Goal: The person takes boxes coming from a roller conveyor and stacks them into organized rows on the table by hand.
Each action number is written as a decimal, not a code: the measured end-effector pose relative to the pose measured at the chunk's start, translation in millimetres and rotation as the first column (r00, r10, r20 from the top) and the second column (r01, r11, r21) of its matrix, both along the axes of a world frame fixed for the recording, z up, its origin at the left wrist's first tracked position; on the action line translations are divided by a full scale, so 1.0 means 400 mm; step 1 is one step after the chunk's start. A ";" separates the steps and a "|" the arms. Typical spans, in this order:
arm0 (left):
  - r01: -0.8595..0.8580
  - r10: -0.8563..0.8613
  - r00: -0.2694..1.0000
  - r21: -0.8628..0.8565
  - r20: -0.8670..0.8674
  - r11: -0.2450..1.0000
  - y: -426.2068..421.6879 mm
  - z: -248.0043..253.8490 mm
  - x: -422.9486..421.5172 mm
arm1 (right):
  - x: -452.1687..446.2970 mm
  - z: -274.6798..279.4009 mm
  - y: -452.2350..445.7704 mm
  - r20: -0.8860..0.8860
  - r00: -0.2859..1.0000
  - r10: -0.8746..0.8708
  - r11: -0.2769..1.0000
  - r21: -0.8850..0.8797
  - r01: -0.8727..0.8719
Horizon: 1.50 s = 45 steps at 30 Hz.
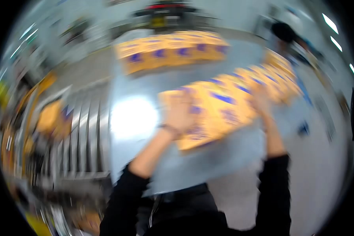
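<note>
A row of yellow boxes with purple print [220, 102] lies on the metal table [137, 145], running from the middle toward the back right. My left hand [180, 112] lies against the left end of this row, its fingers blurred over the yellow surface. Farther right, my right hand [260, 98] touches the near side of the same row, also smeared by motion. Whether either hand grips a box is not visible. A second row of yellow boxes [173, 51] stands at the table's far edge, apart from both hands.
Left of the table is a slatted metal roller conveyor [84, 133], with a yellow box [51, 118] at its far side. At the back right a person [285, 33] bends forward. Equipment [165, 13] stands beyond the table.
</note>
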<state>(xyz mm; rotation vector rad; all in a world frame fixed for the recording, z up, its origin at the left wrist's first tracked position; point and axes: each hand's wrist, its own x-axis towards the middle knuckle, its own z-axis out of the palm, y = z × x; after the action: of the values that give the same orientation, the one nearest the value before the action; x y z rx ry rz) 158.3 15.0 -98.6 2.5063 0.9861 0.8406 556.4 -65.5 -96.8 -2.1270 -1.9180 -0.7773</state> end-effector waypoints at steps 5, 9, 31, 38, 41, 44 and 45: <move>-0.033 0.027 0.998 -0.092 -0.060 0.995 -0.049 0.077 0.038 | 0.298 -0.094 0.020 0.116 0.961 -0.251 0.889 -0.364 0.276; 0.002 -0.003 1.000 -0.048 -0.024 0.999 -0.062 0.090 0.006 | 0.268 0.013 0.025 -0.270 0.916 -0.298 0.943 -0.232 0.239; -0.004 0.004 1.000 -0.058 -0.005 0.998 -0.033 0.050 0.050 | 0.183 0.011 -0.004 -0.040 0.997 0.072 0.985 -0.154 -0.077; -0.016 0.013 0.997 -0.042 -0.074 0.999 -0.039 0.061 0.044 | -0.022 0.099 -0.048 -0.632 0.773 -0.055 0.998 -0.036 0.042; -0.012 0.009 0.997 -0.038 -0.079 0.999 -0.039 0.058 0.043 | 0.025 0.080 -0.033 -0.598 0.797 -0.087 0.996 -0.063 0.061; -0.012 0.007 0.994 -0.047 -0.107 0.999 -0.042 0.068 0.037 | 0.099 0.043 -0.020 -0.448 0.890 -0.084 0.995 -0.078 0.054; -0.008 0.003 0.994 -0.047 -0.106 0.999 -0.044 0.070 0.034 | 0.080 0.053 -0.022 -0.457 0.883 -0.107 0.993 -0.097 0.070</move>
<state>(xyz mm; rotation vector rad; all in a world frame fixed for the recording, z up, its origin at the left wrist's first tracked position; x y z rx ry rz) 171.8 -2.5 -70.7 2.5310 1.0351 0.6829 588.4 -74.4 -75.6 -2.2025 -1.6264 -0.1745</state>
